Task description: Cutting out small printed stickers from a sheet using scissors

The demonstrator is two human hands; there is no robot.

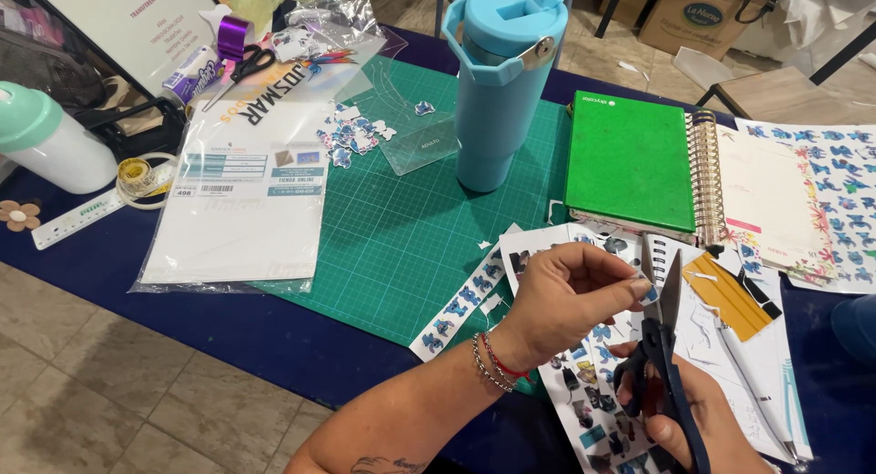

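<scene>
Cutting a small sticker piece free with dark-handled scissors over the printed sticker sheet, right of the green cutting mat. Left hand pinching the piece between thumb and fingertips; right hand gripping the handles, blades parted. Feeding the piece slowly — turning paper, not scissors — keeping fingertips off the blades.

Big blue tumbler standing on the green mat, green notebook just right of it. Over left, a white bottle, tape roll, ruler, and spare scissors up top.
</scene>
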